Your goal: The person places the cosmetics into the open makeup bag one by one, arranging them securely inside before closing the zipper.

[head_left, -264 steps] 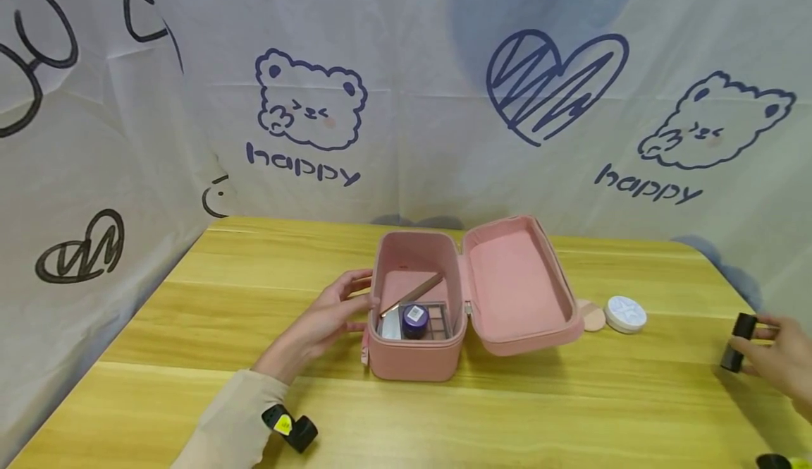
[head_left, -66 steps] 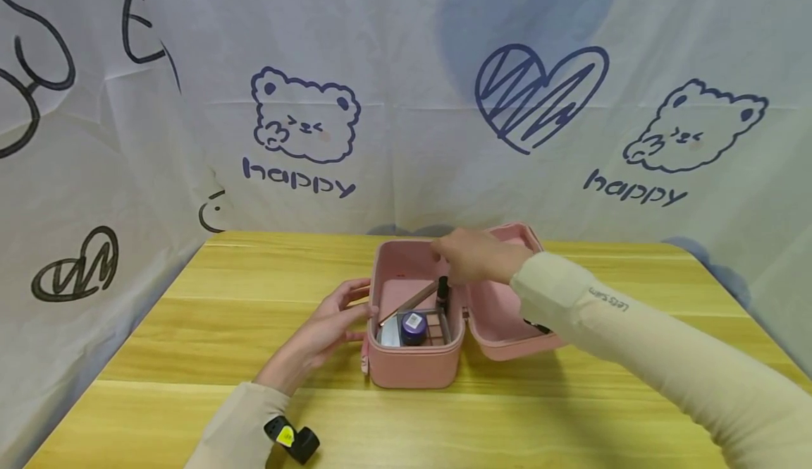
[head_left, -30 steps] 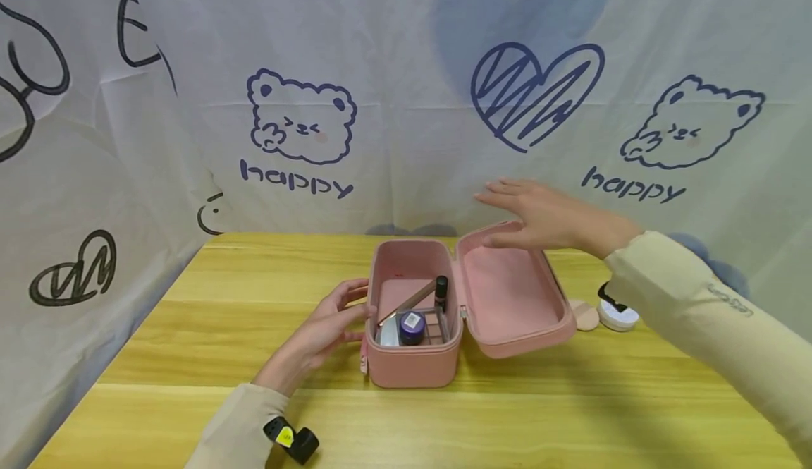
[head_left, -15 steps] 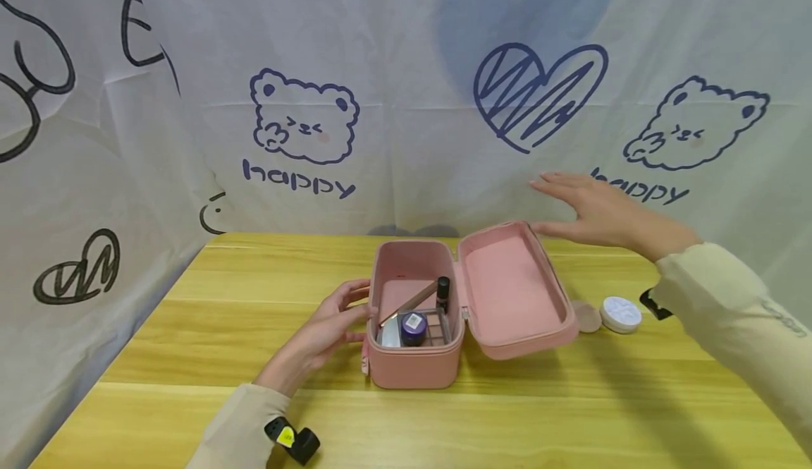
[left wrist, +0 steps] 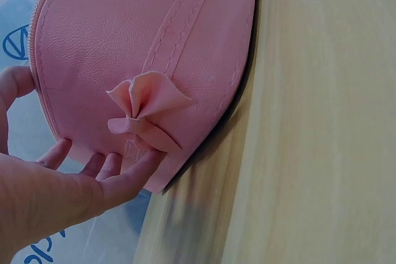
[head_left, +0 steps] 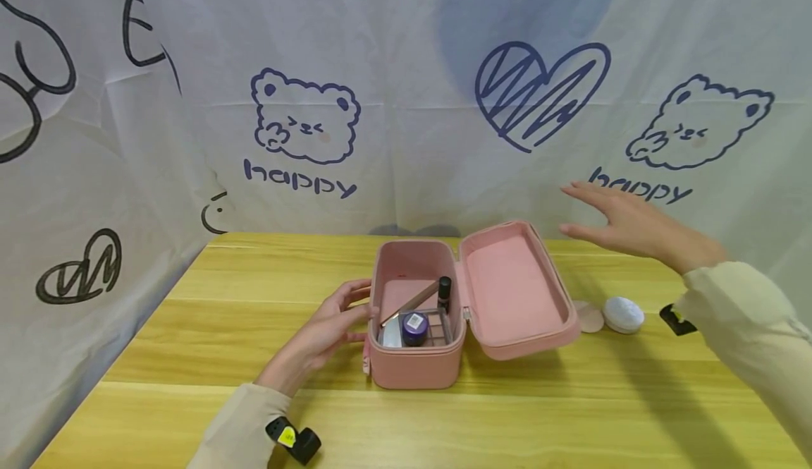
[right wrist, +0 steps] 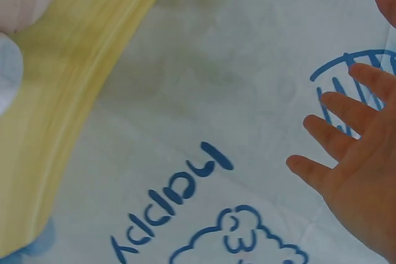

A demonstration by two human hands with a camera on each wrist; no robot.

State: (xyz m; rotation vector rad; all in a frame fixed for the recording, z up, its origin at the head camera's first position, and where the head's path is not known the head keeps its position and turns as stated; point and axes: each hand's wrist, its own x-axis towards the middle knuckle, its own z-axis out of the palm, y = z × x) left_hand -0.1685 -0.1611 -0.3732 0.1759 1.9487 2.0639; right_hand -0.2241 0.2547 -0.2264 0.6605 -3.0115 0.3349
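While the printed cloth [head_left: 412, 39] and the wooden table [head_left: 285, 264] stay as they were, we see the change around the pink case [head_left: 415, 372], which stands near the table's middle with its lid [head_left: 514, 285] folded out to the right. The right hand [head_left: 641, 226], over the case about two seconds ago, has drawn back into the air right of the lid; its fingers are spread and it holds nothing. The left hand [head_left: 326, 321] has stayed at the case's left side, thumb by the rim, fingers loosely extended against the wall, resting there rather than clasping anything; in the left wrist view they lie beside a small bow [left wrist: 148, 112].

Inside, we find a palette [head_left: 436, 329], a slim brown stick [head_left: 412, 303] lying aslant and a purple-lidded jar [head_left: 415, 329] on the palette. On the table, right of the lid, a white round case [head_left: 624, 314] lies just beside a beige puff [head_left: 588, 317].

The smallest piece, a black tube [head_left: 444, 294], was in the right hand earlier and now stands or leans by the case's right wall. We judge its placing finished, with the round case and puff still outside.
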